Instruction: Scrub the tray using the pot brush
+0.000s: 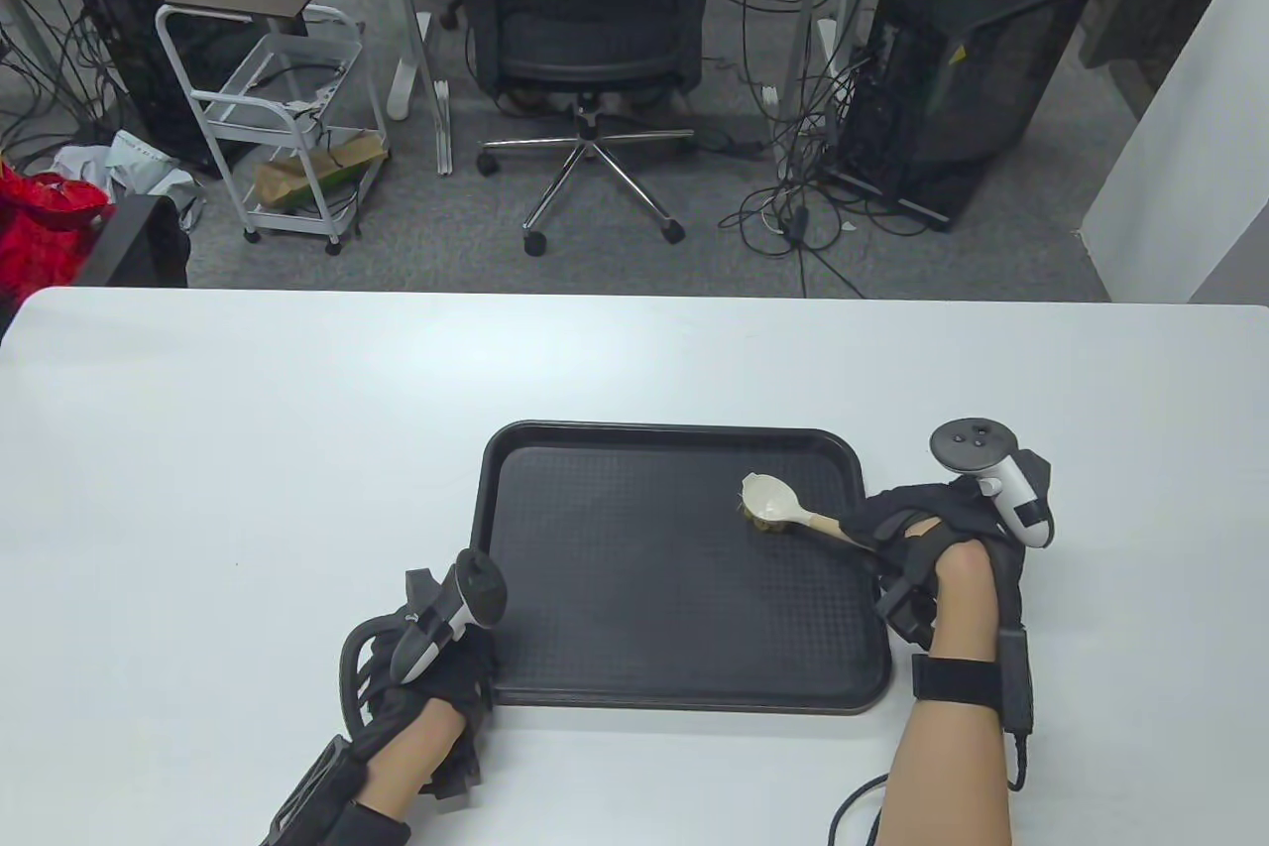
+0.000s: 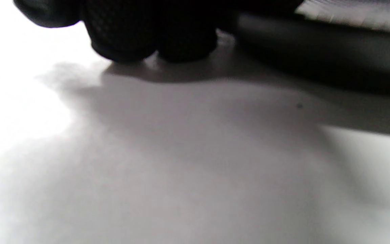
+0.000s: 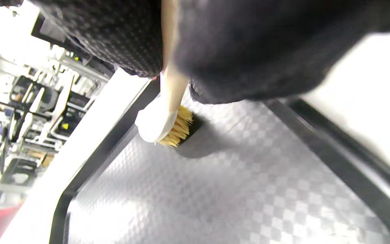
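A black textured tray point(image 1: 595, 588) lies on the white table. My right hand point(image 1: 907, 524) grips the wooden handle of the pot brush point(image 1: 778, 501) at the tray's right edge. The pale brush head is bristles-down on the tray's far right part. In the right wrist view the brush point(image 3: 163, 122) has its yellow bristles touching the tray floor point(image 3: 235, 189). My left hand point(image 1: 436, 658) rests at the tray's near left corner. In the left wrist view its fingertips point(image 2: 124, 44) rest on the table beside the tray's rim point(image 2: 317, 57). Whether it grips the rim is hidden.
The white table point(image 1: 248, 449) extends around the tray. Beyond its far edge stand an office chair point(image 1: 590, 23), a white cart point(image 1: 283, 122) and a computer tower point(image 1: 952, 82) on the floor.
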The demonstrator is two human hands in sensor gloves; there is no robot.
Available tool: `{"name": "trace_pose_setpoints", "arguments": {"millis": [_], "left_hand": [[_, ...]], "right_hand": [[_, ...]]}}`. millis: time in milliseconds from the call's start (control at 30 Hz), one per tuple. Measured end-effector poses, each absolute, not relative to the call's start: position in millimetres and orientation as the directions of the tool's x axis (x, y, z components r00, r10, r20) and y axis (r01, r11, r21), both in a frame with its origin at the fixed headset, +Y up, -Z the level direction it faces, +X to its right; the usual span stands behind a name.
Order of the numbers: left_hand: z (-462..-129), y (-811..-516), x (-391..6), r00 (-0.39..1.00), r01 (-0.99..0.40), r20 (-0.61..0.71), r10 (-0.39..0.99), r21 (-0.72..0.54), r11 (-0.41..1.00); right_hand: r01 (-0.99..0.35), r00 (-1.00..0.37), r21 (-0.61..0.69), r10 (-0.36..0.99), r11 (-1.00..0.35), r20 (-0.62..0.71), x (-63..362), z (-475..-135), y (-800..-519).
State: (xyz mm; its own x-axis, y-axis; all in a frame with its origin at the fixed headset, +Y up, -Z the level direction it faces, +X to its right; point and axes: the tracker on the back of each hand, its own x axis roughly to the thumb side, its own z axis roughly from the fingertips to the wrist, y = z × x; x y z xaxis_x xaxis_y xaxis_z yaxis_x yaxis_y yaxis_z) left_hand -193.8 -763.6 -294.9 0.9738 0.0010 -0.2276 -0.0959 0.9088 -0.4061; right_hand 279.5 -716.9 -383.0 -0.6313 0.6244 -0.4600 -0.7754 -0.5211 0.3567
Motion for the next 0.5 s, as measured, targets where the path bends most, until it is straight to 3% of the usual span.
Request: {"name": "trace_pose_setpoints", "arguments": {"millis": [300,500], "left_hand": [[-294.7,-763.8,-193.9,0.974,-0.097,-0.228,0.002,-0.406,0.909],[-294.9,-763.9,-193.8,0.974,-0.097,-0.228,0.002,-0.406,0.909]], "right_hand": [[-0.843,-0.525,0.227,0.65,-0.488,-0.549,333.5,-364.1,-719.5],[-0.84,-0.537,0.242,0.679,-0.486,-0.501,325.5,-365.4,-710.4]]}}
